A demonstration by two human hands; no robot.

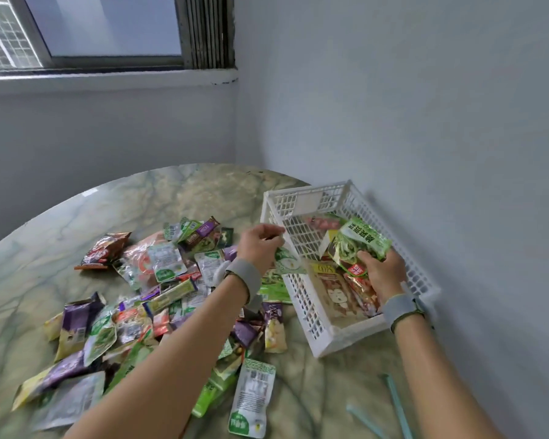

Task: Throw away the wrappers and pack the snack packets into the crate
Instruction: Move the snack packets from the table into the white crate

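A white slatted crate (301,308) stands on the round marble table (159,198) against the right wall, with several snack packets lying inside. My right hand (382,275) is inside the crate, gripping a green snack packet (362,240) by its lower edge. My left hand (259,245) is at the crate's left wall, fingers pinched on a small green-and-white packet (287,261) that hangs over the rim. A loose pile of snack packets (133,299) in purple, green, red and white is spread over the table left of the crate, partly hidden by my left forearm.
The table sits in a room corner, with walls close behind and to the right and a window (108,26) above left. Two pale blue straws (396,403) lie near the front right. A white-and-green packet (251,403) lies apart at the front.
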